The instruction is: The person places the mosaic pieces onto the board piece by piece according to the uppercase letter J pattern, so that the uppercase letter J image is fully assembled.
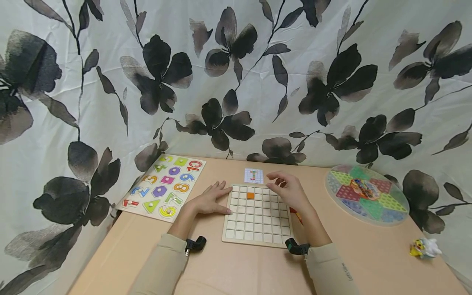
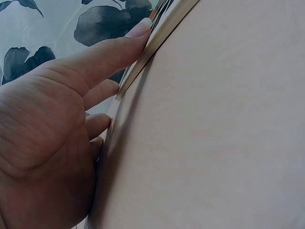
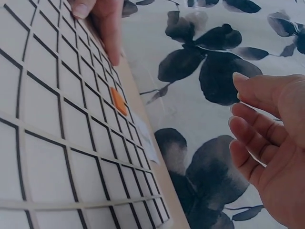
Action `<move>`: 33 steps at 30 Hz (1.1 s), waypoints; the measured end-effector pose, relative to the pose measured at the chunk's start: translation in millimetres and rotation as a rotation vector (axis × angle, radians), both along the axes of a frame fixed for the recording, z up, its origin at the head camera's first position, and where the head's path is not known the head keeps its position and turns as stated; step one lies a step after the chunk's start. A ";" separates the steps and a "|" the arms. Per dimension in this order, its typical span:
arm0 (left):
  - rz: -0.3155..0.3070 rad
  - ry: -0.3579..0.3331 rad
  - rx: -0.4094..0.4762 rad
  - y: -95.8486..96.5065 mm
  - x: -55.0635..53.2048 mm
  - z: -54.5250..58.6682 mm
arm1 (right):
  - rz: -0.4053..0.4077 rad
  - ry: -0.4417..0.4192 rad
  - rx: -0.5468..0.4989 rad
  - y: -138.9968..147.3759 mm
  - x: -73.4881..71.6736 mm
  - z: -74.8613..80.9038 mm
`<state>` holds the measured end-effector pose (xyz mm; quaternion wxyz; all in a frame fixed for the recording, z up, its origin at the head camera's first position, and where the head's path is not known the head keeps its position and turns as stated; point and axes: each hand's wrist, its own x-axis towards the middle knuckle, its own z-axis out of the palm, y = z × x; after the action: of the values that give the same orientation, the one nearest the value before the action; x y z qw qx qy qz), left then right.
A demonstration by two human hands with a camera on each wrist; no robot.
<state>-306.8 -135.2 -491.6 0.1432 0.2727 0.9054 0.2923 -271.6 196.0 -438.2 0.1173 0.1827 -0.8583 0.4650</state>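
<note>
A wooden grid board [image 1: 254, 242] with pale squares lies flat on the table. One orange square tile [image 1: 250, 196] sits in the grid near the far edge, and it also shows in the right wrist view. My left hand [image 1: 208, 201] rests at the board's left side, its thumb [image 2: 112, 56] touching the frame and its other fingers alongside the edge. Above the board's far right corner hovers my right hand [image 1: 291, 191]. Its thumb and fingers [image 3: 252, 143] are loosely bent, and nothing shows between them. A small patterned card [image 1: 253, 175] lies just beyond the board.
On the left is a number-and-shape puzzle board [image 1: 162, 188]. A round colourful game board [image 1: 366, 194] lies at the right, with a small yellow-and-white toy figure [image 1: 425, 248] nearer. Something red and yellow [image 1: 296, 215] is partly hidden beside my right forearm. A floral curtain [image 1: 273, 94] hangs behind the table.
</note>
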 end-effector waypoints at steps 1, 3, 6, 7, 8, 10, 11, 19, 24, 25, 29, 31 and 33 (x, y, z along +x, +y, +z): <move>0.000 0.001 0.003 0.0 0.2 0.1 | -0.009 -0.005 -0.002 2.5 0.6 1.3; 0.002 -0.003 0.002 -0.2 0.8 0.5 | -0.027 -0.013 -0.005 7.9 1.7 3.1; 0.004 -0.008 0.008 -0.1 1.5 1.1 | -0.042 -0.022 -0.010 16.1 3.0 4.3; 0.003 -0.008 0.011 -0.1 1.7 1.2 | -0.046 -0.026 -0.009 18.5 3.1 4.3; 0.005 -0.012 0.008 -0.2 1.9 1.3 | -0.050 -0.033 -0.009 20.7 3.1 4.2; 0.006 -0.010 0.011 -0.2 1.9 1.2 | -0.055 -0.036 -0.003 25.4 2.3 2.5; 0.007 -0.009 0.009 -0.3 1.8 1.1 | -0.057 -0.037 0.001 27.6 1.7 1.7; 0.002 0.002 -0.008 -1.2 1.6 1.0 | -0.056 -0.059 0.053 49.9 -2.8 -5.8; 0.000 0.004 -0.002 -1.4 1.4 0.6 | -0.062 -0.111 0.052 61.5 -1.5 -6.5; 0.001 0.002 0.000 -1.5 1.3 0.4 | -0.064 -0.125 0.050 63.6 -1.2 -6.6; 0.004 -0.003 0.003 -1.6 1.3 -0.2 | -0.076 -0.165 0.055 71.1 0.1 -8.6; 0.004 -0.002 0.005 -1.8 1.4 -0.3 | -0.077 -0.170 0.057 74.9 0.2 -10.2; 0.002 0.002 0.005 -1.7 1.5 0.1 | -0.079 -0.174 0.057 78.3 0.3 -11.3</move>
<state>-305.3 -136.9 -491.5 0.1415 0.2725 0.9049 0.2946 -271.3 274.3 -449.6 0.0555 0.1108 -0.8846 0.4496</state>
